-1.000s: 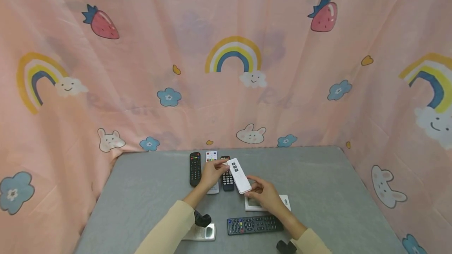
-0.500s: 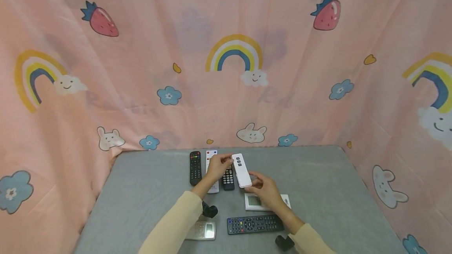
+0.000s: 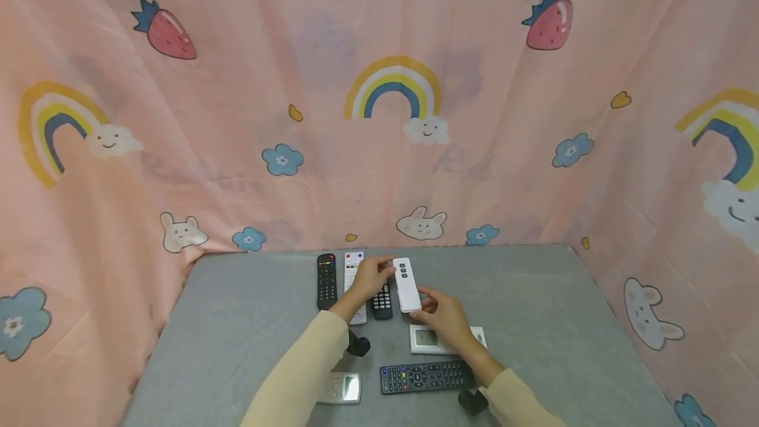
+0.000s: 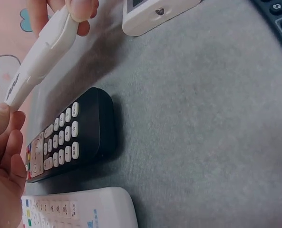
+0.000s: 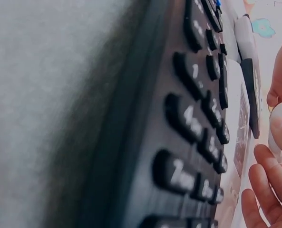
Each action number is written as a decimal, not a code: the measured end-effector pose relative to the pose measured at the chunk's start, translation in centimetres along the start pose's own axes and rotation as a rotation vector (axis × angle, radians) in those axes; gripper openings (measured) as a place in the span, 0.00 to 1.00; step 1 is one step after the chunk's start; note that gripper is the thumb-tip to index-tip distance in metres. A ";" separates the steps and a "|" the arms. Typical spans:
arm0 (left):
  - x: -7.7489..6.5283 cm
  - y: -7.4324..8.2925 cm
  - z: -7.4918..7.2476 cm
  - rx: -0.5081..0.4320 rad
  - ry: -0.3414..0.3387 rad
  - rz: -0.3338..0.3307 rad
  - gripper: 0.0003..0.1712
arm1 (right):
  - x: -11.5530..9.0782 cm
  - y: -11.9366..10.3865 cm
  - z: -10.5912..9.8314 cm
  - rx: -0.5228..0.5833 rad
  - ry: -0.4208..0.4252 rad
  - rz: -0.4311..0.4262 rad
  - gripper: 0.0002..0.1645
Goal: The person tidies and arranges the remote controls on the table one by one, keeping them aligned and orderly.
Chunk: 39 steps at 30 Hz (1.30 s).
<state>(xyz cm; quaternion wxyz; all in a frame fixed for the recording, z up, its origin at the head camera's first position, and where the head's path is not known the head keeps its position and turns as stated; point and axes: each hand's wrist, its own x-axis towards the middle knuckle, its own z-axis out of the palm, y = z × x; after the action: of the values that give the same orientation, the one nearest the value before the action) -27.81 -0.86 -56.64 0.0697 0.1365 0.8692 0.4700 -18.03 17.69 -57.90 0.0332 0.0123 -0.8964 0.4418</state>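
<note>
A slim white remote (image 3: 406, 286) with three small dark buttons is held off the table between both hands. My left hand (image 3: 369, 279) pinches its far end, and my right hand (image 3: 445, 317) grips its near end. In the left wrist view the white remote (image 4: 44, 54) is seen edge-on, tilted above the cloth. Just left of it lies a black remote with white keys (image 3: 382, 303), partly under my left hand. Beyond that are a white remote with coloured keys (image 3: 354, 269), partly covered by my left forearm, and a black remote (image 3: 327, 282).
Below my right hand lies a white remote with a screen (image 3: 425, 337), partly covered. Nearer is a long black remote (image 3: 422, 377), lying sideways. A silver-grey remote with a screen (image 3: 344, 388) sits by the left sleeve. The grey table (image 3: 545, 321) meets a pink printed curtain (image 3: 356, 196).
Both hands have shifted the slim white remote slightly right and toward the back. It has turned more upright in the head view. The remotes on the table stay in place.
</note>
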 end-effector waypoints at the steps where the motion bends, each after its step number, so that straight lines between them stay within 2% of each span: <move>1: 0.1 -0.1 0.1 0.001 0.000 -0.001 0.20 | 0.1 0.0 0.1 -0.009 0.003 0.000 0.34; 12: 0.5 -0.6 0.7 0.015 0.054 -0.001 0.20 | 0.7 0.2 0.7 -0.055 0.013 -0.009 0.33; 18: 0.5 -0.5 0.9 0.105 0.065 -0.009 0.19 | 0.8 0.4 0.9 -0.071 -0.008 -0.001 0.32; 29: 0.9 -0.4 1.3 0.322 0.107 0.047 0.17 | 0.9 0.3 1.1 -0.133 -0.012 0.007 0.32; 39: 0.9 -0.6 1.3 0.367 0.102 0.034 0.17 | 0.9 0.1 1.2 -0.151 0.001 0.000 0.31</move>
<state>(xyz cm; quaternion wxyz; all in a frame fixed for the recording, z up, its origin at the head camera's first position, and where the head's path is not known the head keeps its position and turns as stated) -28.49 0.15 -57.89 -0.0088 0.1377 0.9404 0.3109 -18.98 16.79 -58.61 0.0344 0.0093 -0.9271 0.3730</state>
